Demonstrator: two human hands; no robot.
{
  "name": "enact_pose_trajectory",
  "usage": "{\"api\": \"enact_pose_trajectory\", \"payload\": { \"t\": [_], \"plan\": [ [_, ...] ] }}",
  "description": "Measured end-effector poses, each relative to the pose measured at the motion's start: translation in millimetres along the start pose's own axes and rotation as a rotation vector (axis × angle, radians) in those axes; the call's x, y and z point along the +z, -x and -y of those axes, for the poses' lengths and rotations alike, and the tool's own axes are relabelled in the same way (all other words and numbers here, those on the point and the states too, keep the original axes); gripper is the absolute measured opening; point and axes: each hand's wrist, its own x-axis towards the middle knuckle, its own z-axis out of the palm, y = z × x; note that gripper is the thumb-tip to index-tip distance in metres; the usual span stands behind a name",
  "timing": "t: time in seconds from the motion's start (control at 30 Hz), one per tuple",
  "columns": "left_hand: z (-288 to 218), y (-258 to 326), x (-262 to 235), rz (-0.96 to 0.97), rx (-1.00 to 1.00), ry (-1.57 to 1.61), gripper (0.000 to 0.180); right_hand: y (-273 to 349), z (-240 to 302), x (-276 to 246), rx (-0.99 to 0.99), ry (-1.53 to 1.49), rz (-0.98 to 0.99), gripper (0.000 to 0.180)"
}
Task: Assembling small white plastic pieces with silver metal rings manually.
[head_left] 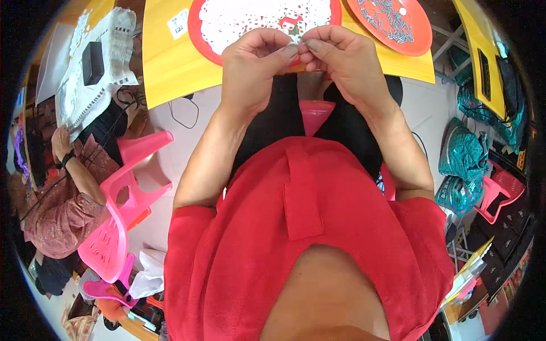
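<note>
My left hand and my right hand meet over the near edge of the yellow table. Thumb and forefinger of each are pinched together, almost touching the other hand's. Whatever sits between the fingertips is too small to make out. Just beyond them lies a round red tray heaped with small white pieces; a red and green bit shows among these. To the right, an orange-red plate carries many small grey metal pieces and one white round bit.
A white label lies on the table's left part. At far left, another person's hand rests by a white cloth bearing a black box. Pink plastic chairs stand left; teal bags sit at right.
</note>
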Motion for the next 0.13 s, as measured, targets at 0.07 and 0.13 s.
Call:
{"api": "enact_pose_trajectory", "payload": {
  "t": [0.07,0.13],
  "plan": [
    [0.8,-1.4,-6.5,0.047,-0.031,0.088,0.012,1.1,0.0,-0.6,-0.008,0.028,-0.001,0.014],
    [0.2,-0.9,-9.4,0.110,-0.090,0.221,0.018,1.9,-0.2,-1.2,-0.018,0.056,-0.002,0.015]
  ]
}}
